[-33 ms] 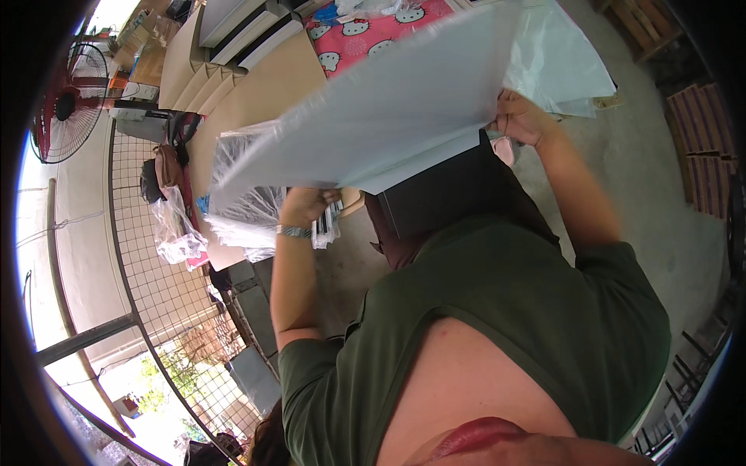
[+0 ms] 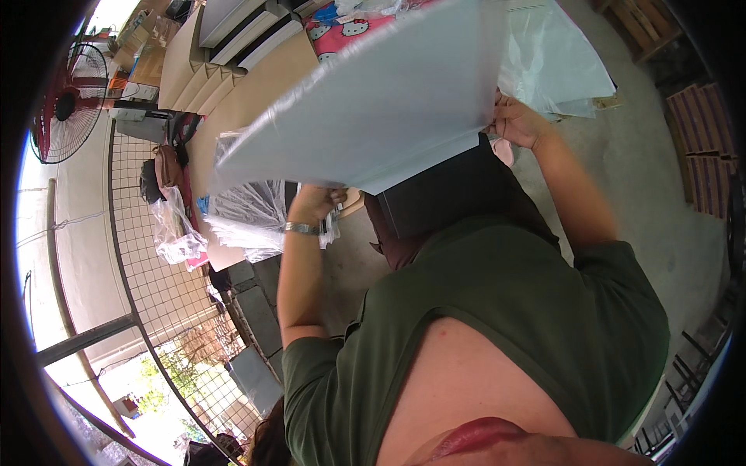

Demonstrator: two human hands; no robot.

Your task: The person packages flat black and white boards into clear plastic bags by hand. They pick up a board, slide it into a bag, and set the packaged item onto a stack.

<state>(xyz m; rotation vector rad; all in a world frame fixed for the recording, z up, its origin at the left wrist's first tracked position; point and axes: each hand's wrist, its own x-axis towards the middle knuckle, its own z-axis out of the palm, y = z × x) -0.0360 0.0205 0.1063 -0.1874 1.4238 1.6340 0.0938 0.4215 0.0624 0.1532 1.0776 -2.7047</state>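
Right hand [image 2: 519,123] fingers clench the pale bag [image 2: 373,109] at its 3 o'clock edge; left hand [image 2: 312,203] grips under its 7 o'clock corner, fingers curled on it. The bag is held up, flat and wide, over a black box [image 2: 447,194] poking out beneath. Looks like the sleeving step; next, I'd judge, the mouth must line up with the box.

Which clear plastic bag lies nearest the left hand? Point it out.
The clear plastic bag over dark items, right beside the left hand; the crumpled bag hangs on the wire fence, farther left.
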